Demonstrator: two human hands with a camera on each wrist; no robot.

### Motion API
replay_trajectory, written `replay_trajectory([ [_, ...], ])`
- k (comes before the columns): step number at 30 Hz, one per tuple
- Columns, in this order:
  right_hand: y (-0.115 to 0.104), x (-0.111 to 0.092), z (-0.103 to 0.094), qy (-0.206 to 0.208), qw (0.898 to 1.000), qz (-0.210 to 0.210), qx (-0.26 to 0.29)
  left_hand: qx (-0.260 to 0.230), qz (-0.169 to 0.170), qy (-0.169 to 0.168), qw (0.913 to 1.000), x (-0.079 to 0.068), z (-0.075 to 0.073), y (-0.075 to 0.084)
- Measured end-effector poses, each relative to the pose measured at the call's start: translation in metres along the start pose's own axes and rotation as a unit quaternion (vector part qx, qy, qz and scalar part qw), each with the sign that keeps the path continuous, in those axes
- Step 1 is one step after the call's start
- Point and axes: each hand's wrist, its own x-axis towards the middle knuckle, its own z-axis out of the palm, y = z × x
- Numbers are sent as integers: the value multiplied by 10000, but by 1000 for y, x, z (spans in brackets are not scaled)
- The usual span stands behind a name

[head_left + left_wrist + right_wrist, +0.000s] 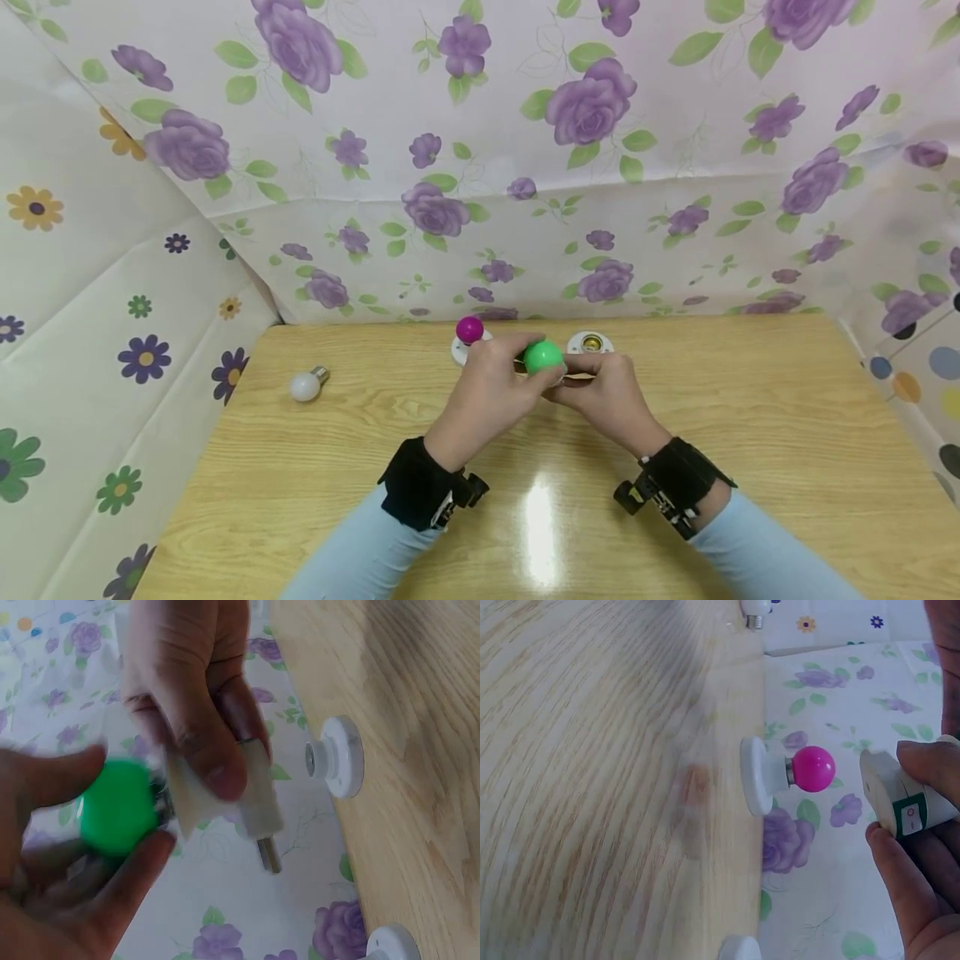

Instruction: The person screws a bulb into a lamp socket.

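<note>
My left hand point(491, 385) pinches a round green light bulb point(543, 358) between thumb and fingers. With its thumb and fingers, my right hand point(613, 398) grips a white plug-in lamp socket point(214, 791). A metal prong point(270, 855) sticks out of that socket, and a green switch label point(910, 816) marks its side. In the left wrist view the bulb's metal base meets the socket's rim; blur hides how far it sits inside. Both hands are above the wooden table, in front of two round white lamp holders.
A magenta bulb point(469, 330) stands in the left lamp holder point(756, 776). The right lamp holder point(591, 342) shows its brass inside. A white bulb point(305, 386) lies on the wooden table point(750, 433) at the left. Flowered sheeting point(450, 250) rises behind the table's back edge.
</note>
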Motion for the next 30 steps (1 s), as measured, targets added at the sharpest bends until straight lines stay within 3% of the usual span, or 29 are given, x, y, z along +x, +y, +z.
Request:
replay_trajectory([
  [3,3,1,1,-9,9996,-257,-152,318,33,391,9987,0,2,0],
  [6,2,2,1,-92,9995,-303,-28,324,88,493,9982,1,2,0],
  [13,-3,2,-2,-147,9997,123,121,99,38,74,9999,2,0,0],
  [22,4,4,-5,-465,9984,230,236,-56,76,-497,9987,4,-7,-3],
  [30,-21,3,-10,-691,9951,393,597,-350,14,-1034,9940,3,-14,-4],
])
